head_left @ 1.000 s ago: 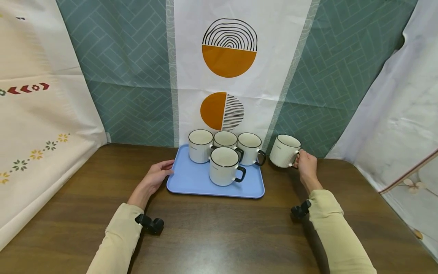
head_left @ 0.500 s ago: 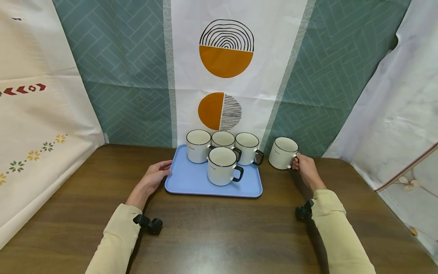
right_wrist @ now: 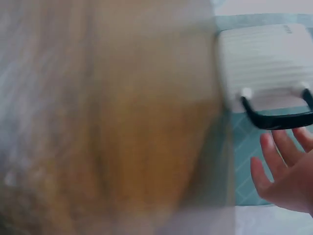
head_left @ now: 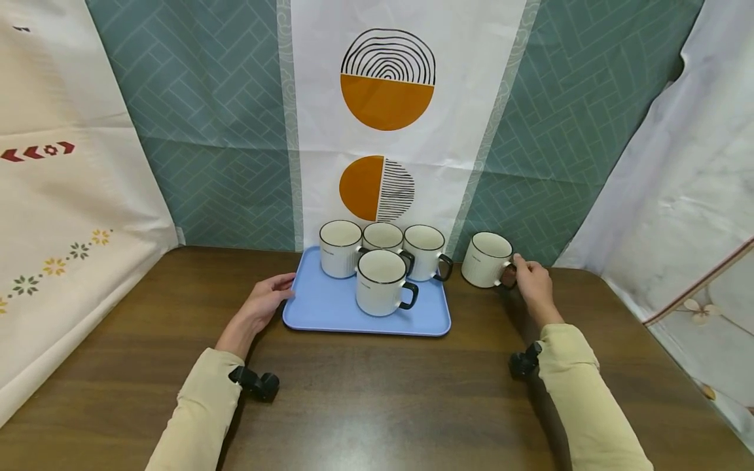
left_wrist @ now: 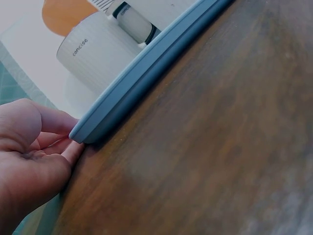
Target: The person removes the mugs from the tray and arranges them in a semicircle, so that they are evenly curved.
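Left wrist, mug [left_wrist: 104, 58] marked "concise", unreadable from head

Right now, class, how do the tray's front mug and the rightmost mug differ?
The front mug stands on the blue tray; the rightmost mug, on the table. No hand touches the front mug; the right hand is beside the rightmost mug's handle. Both are white with black handles.
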The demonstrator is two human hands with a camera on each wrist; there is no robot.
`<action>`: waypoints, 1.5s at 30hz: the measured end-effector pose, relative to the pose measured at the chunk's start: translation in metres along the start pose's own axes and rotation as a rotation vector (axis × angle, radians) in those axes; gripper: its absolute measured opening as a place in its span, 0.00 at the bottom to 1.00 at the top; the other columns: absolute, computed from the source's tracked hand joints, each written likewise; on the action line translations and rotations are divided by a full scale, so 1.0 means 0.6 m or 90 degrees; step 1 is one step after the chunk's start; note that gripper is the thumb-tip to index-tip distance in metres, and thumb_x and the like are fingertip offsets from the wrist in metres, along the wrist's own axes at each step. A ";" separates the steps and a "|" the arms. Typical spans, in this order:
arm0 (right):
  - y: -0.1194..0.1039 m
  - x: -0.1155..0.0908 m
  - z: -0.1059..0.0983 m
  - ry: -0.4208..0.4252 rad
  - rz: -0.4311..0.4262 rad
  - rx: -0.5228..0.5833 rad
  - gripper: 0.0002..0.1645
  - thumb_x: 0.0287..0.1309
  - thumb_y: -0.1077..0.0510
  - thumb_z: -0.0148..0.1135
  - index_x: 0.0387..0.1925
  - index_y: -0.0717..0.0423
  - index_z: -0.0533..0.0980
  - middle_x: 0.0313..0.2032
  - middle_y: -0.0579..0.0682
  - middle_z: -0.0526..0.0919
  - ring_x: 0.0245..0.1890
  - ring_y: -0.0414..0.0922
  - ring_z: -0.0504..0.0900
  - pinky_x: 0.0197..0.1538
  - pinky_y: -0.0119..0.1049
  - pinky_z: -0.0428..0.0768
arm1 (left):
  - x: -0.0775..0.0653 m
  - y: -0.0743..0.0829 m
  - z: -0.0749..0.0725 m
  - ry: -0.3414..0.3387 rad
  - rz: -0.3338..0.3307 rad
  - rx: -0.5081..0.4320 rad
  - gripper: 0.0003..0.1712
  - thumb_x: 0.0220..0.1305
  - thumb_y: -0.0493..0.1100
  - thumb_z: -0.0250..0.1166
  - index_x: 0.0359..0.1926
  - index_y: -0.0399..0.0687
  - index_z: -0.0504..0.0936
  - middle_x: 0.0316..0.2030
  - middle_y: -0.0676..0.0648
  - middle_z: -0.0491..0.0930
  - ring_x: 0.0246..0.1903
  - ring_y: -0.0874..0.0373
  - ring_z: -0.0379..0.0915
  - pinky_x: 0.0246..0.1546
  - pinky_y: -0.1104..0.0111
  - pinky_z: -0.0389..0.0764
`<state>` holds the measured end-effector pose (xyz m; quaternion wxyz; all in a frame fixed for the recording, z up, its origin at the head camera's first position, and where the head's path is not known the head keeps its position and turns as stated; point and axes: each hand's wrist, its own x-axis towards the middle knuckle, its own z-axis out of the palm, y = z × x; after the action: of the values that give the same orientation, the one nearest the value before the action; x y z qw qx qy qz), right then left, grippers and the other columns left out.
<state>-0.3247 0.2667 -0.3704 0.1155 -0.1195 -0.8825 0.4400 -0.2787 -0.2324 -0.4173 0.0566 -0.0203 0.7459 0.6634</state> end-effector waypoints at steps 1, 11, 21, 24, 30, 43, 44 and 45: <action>-0.003 -0.002 -0.005 0.011 0.000 0.007 0.39 0.71 0.38 0.36 0.56 0.70 0.70 0.58 0.68 0.71 0.61 0.62 0.65 0.61 0.55 0.64 | 0.001 0.000 0.001 -0.001 0.000 0.001 0.30 0.69 0.28 0.49 0.70 0.27 0.55 0.67 0.28 0.57 0.66 0.41 0.54 0.66 0.55 0.57; -0.069 -0.036 -0.023 0.075 -0.096 0.081 0.27 0.70 0.46 0.45 0.56 0.65 0.70 0.50 0.59 0.75 0.49 0.49 0.72 0.48 0.40 0.69 | 0.000 0.003 0.000 -0.011 -0.001 -0.010 0.31 0.69 0.27 0.46 0.71 0.27 0.52 0.69 0.29 0.54 0.68 0.40 0.51 0.67 0.54 0.55; -0.110 -0.082 0.036 -0.136 -0.196 0.159 0.18 0.70 0.59 0.49 0.47 0.74 0.71 0.43 0.66 0.78 0.36 0.37 0.77 0.46 0.28 0.76 | -0.002 0.006 0.003 -0.023 0.011 -0.018 0.30 0.69 0.26 0.44 0.71 0.24 0.50 0.68 0.27 0.54 0.68 0.40 0.50 0.68 0.54 0.54; -0.114 -0.097 0.058 -0.202 -0.198 0.159 0.18 0.70 0.60 0.49 0.47 0.75 0.71 0.42 0.65 0.79 0.40 0.46 0.78 0.51 0.38 0.77 | 0.001 0.001 0.003 -0.026 0.016 -0.022 0.30 0.69 0.25 0.44 0.70 0.23 0.50 0.68 0.26 0.54 0.68 0.40 0.49 0.67 0.54 0.54; -0.126 -0.114 0.099 -0.281 -0.184 0.192 0.19 0.70 0.60 0.50 0.50 0.77 0.70 0.45 0.71 0.78 0.45 0.58 0.79 0.55 0.49 0.75 | 0.002 -0.002 -0.002 -0.029 0.023 -0.019 0.30 0.68 0.24 0.43 0.70 0.23 0.50 0.68 0.26 0.53 0.69 0.41 0.49 0.67 0.54 0.54; -0.133 -0.129 0.153 -0.348 -0.184 0.262 0.17 0.67 0.58 0.56 0.42 0.74 0.75 0.36 0.55 0.81 0.37 0.43 0.79 0.49 0.42 0.80 | 0.003 0.000 0.001 -0.013 0.010 -0.020 0.30 0.68 0.25 0.43 0.70 0.24 0.52 0.67 0.26 0.55 0.68 0.41 0.51 0.67 0.54 0.56; -0.132 -0.131 0.156 -0.354 -0.186 0.257 0.16 0.66 0.58 0.57 0.41 0.73 0.76 0.36 0.54 0.81 0.37 0.43 0.79 0.50 0.43 0.79 | 0.003 0.001 0.002 -0.012 0.009 -0.020 0.30 0.68 0.25 0.43 0.70 0.24 0.52 0.67 0.26 0.56 0.68 0.41 0.51 0.67 0.54 0.56; -0.131 -0.133 0.160 -0.361 -0.193 0.249 0.16 0.66 0.58 0.58 0.40 0.72 0.76 0.35 0.53 0.82 0.37 0.43 0.80 0.50 0.43 0.79 | 0.002 0.001 0.002 -0.011 0.009 -0.022 0.30 0.68 0.25 0.43 0.70 0.24 0.52 0.67 0.26 0.56 0.68 0.41 0.51 0.67 0.54 0.56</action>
<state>-0.2874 0.1240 -0.3713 -0.0494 0.1632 -0.7865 0.5936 -0.2802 -0.2312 -0.4171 0.0580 -0.0105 0.7341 0.6765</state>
